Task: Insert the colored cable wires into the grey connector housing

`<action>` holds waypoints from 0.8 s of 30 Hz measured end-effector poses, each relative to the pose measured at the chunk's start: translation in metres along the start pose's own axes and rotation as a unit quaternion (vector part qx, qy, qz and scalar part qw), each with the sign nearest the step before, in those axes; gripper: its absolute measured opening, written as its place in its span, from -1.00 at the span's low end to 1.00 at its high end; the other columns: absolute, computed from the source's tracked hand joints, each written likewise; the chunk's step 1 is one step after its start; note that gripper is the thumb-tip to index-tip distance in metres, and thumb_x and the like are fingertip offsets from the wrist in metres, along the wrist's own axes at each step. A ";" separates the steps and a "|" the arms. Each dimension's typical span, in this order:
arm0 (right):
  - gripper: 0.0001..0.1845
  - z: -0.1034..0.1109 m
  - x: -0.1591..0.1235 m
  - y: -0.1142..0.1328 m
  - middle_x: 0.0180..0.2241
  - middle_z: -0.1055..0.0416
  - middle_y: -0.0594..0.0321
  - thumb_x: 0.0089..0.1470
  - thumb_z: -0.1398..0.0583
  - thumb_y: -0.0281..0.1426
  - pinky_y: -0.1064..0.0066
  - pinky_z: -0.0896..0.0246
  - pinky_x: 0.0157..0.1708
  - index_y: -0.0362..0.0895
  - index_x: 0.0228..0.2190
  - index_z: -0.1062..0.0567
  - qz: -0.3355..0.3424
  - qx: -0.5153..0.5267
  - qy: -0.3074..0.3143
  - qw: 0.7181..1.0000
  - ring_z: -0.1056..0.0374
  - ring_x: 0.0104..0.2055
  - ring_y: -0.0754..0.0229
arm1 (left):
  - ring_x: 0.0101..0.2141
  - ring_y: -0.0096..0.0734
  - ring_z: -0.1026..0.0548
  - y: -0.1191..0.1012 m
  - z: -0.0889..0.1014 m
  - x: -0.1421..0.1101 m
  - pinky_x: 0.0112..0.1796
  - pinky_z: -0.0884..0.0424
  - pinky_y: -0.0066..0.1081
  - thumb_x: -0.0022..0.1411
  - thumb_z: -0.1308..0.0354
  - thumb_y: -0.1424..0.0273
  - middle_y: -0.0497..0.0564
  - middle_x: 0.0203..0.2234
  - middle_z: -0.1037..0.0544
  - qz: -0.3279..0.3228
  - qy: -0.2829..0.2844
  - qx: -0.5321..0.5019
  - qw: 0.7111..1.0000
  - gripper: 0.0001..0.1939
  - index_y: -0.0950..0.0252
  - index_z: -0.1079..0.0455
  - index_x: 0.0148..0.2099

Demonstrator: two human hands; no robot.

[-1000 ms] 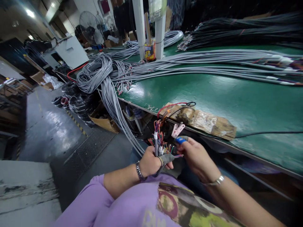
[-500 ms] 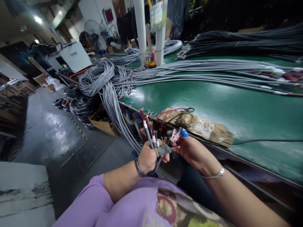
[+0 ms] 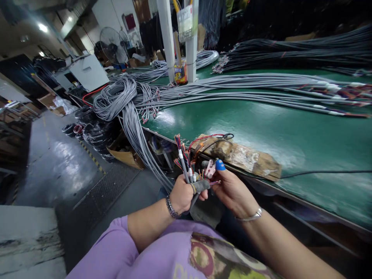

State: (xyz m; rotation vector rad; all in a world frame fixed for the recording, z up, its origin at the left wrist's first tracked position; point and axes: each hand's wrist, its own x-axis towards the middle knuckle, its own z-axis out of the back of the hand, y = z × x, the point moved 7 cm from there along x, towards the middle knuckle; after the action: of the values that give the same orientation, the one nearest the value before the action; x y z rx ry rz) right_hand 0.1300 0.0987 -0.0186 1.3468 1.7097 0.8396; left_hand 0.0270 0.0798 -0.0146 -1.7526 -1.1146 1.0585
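Grey cables [image 3: 183, 167] are gripped near-upright in the left hand [image 3: 180, 194], beside the table [image 3: 232, 120] edge; their lower lengths are partly hidden by fingers, so no sure count. Pink clip [image 3: 209, 169] is pinched narrowly at the blue-covered thumb of the right hand [image 3: 236, 193]; other fingers are partly hidden. Coloured wire ends [image 3: 178, 140] are hard to separate. Dark cables [image 3: 302, 50] are cut off at right.

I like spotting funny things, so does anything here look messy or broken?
The wooden board at the edge of the green table looks worn: stained and patched with something shiny. Gray cables droop off the table, perhaps on purpose.
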 end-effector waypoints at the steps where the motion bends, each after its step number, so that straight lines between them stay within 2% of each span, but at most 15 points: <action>1: -0.44 0.000 -0.001 -0.001 -0.55 -0.42 0.18 -0.08 -0.20 0.16 0.31 -0.27 -0.48 -0.11 -0.54 -0.47 -0.009 0.020 -0.003 1.000 -0.31 -0.51 0.16 | -0.72 -0.57 -0.31 -0.001 0.000 -0.001 -0.63 -0.21 -0.52 -0.12 -0.39 0.16 -0.04 -0.76 -0.39 -0.002 -0.001 0.000 1.000 -0.58 0.38 -0.33 -0.63; 6: -0.49 -0.002 -0.004 0.000 -0.56 -0.39 0.28 -0.09 -0.24 0.12 0.40 -0.26 -0.53 -0.09 -0.50 -0.48 -0.050 0.108 0.006 0.993 -0.27 -0.55 0.25 | -0.73 -0.58 -0.28 -0.003 0.003 -0.008 -0.65 -0.17 -0.52 -0.14 -0.40 0.16 -0.06 -0.77 -0.37 -0.007 -0.001 -0.020 1.000 -0.58 0.37 -0.32 -0.62; 13: -0.72 0.005 -0.001 -0.004 -0.53 -0.39 0.31 -0.09 -0.34 -0.15 0.45 -0.28 -0.50 -0.10 -0.45 -0.52 -0.061 0.105 -0.004 0.993 -0.27 -0.52 0.29 | -0.73 -0.57 -0.29 -0.003 0.003 -0.013 -0.65 -0.16 -0.50 -0.10 -0.39 0.18 -0.03 -0.76 -0.38 0.008 0.067 -0.023 0.997 -0.59 0.38 -0.32 -0.62; 15: -0.69 0.009 0.000 -0.007 -0.51 -0.41 0.28 -0.07 -0.32 -0.10 0.42 -0.29 -0.49 -0.10 -0.44 -0.52 -0.049 0.097 -0.015 0.994 -0.29 -0.50 0.25 | -0.74 -0.56 -0.29 0.000 0.003 -0.009 -0.66 -0.16 -0.49 -0.13 -0.40 0.18 -0.04 -0.76 -0.38 0.028 0.092 -0.036 0.995 -0.59 0.38 -0.33 -0.59; 19: -0.59 0.015 0.000 -0.006 -0.49 -0.43 0.25 -0.03 -0.25 0.03 0.40 -0.28 -0.43 -0.07 -0.48 -0.52 0.023 0.053 -0.045 0.997 -0.29 -0.47 0.22 | -0.74 -0.57 -0.27 0.005 0.001 0.002 -0.67 -0.13 -0.50 -0.18 -0.42 0.18 -0.06 -0.77 -0.36 0.054 0.117 -0.056 0.990 -0.58 0.36 -0.31 -0.56; 21: -0.54 0.013 0.001 -0.009 -0.51 -0.44 0.24 -0.06 -0.23 0.09 0.38 -0.28 -0.42 -0.07 -0.48 -0.52 0.015 0.042 -0.034 0.998 -0.30 -0.48 0.20 | -0.74 -0.58 -0.27 0.006 -0.001 0.006 -0.67 -0.12 -0.51 -0.20 -0.43 0.17 -0.07 -0.76 -0.35 0.059 0.120 -0.061 0.989 -0.58 0.36 -0.31 -0.55; 24: -0.43 0.005 0.003 -0.014 -0.53 -0.46 0.21 -0.14 -0.23 0.18 0.30 -0.30 -0.41 -0.09 -0.46 -0.51 -0.034 0.060 0.002 0.998 -0.37 -0.46 0.12 | -0.74 -0.59 -0.27 0.009 -0.002 0.010 -0.67 -0.11 -0.51 -0.24 -0.43 0.15 -0.08 -0.76 -0.34 0.070 0.117 -0.059 0.989 -0.55 0.35 -0.29 -0.55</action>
State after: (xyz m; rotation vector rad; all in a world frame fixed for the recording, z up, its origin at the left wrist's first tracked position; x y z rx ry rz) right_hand 0.1275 0.0984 -0.0335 1.3581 1.8237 0.7116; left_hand 0.0344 0.0862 -0.0242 -2.0160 -0.9349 0.8547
